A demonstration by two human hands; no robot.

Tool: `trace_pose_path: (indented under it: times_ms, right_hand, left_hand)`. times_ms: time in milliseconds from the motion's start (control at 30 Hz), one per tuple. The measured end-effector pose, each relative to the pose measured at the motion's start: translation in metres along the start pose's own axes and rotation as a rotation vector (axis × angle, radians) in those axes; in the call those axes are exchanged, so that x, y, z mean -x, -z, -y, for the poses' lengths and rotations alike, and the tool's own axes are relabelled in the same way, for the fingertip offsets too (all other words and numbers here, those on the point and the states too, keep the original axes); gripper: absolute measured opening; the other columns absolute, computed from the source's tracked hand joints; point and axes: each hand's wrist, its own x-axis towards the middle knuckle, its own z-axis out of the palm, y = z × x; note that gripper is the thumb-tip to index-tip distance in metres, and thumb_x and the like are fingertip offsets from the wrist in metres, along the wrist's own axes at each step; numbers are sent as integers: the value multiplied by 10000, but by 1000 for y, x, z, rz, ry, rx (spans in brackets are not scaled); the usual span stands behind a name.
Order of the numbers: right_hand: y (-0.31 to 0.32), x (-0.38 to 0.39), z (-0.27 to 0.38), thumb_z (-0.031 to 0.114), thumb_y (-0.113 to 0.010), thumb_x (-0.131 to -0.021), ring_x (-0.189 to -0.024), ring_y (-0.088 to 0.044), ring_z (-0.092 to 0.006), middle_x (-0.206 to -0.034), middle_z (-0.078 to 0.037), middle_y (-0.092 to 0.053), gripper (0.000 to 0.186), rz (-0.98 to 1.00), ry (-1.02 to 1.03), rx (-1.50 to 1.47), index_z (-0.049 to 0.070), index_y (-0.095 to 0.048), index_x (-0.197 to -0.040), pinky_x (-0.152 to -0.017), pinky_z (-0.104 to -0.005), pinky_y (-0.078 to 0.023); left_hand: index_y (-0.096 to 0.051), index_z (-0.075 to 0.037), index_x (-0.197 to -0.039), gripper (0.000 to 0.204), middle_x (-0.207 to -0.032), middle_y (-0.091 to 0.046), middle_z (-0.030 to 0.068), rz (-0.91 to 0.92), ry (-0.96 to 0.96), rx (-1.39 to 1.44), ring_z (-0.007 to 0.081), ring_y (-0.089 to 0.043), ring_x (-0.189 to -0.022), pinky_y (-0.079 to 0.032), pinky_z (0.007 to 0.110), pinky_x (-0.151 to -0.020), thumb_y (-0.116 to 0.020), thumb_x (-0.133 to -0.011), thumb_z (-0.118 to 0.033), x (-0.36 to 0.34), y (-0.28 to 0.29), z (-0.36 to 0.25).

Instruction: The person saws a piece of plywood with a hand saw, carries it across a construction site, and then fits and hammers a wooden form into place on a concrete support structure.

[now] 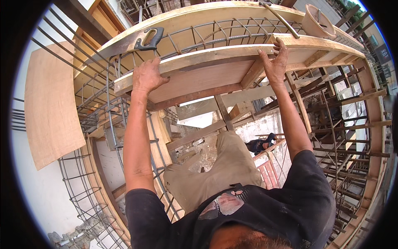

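A framed wooden formwork panel [203,76], with a thick top batten and a plywood face, stands on edge in front of me. My left hand [147,76] grips its top batten near the left end, the thumb on the near side. At the other end my right hand [275,62] holds the batten, close to where another panel section [319,43] meets it. Just beyond my left hand, a handsaw [145,40] with a dark handle lies across the reinforcing bar cage [207,35]. A hammer [284,20] rests past my right hand, its handle toward me.
A bucket [318,24] sits on the formwork at the far right. A plywood sheet [52,103] leans at left beside long protruding steel bars [62,37]. Below me are crossing timbers [199,135] over a drop, with another person [262,144] lower down. Timber scaffolding [340,137] fills the right.
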Motion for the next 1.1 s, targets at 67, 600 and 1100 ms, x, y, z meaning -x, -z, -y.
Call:
trace_pose_path:
  times_ms: [67,600,1100]
  right_hand:
    - [17,15,-44,321,-839,-784,-1160,-565,-321,-1236,-236,-564,817,-23,-383,-132,-39,-418,-1384,-958,-425,-492]
    - [8,26,-121,408,-766,-822,-895,-665,-448,-841,-276,-672,473,452,-410,46,-45,-647,-880,-797,-509,-518]
    - [-11,36,-129,421,-718,-884,-778,-656,-444,-762,-255,-649,472,364,-358,119,-26,-581,-825,-702,-503,-513]
  left_hand:
    - [-578,-84,-1243,719,-1080,-679,178,-26,-13,-3,357,-653,-1015,-514,472,-861,-819,-661,-430,0,6,-7]
    - [-616,-56,-1013,505,-946,-679,193,-81,15,111,408,-653,-910,-515,476,-801,-816,-623,-308,-1,0,-27]
    - [-625,-74,-1000,518,-979,-674,162,-129,79,52,383,-648,-945,-516,479,-803,-838,-596,-317,-7,-9,-30]
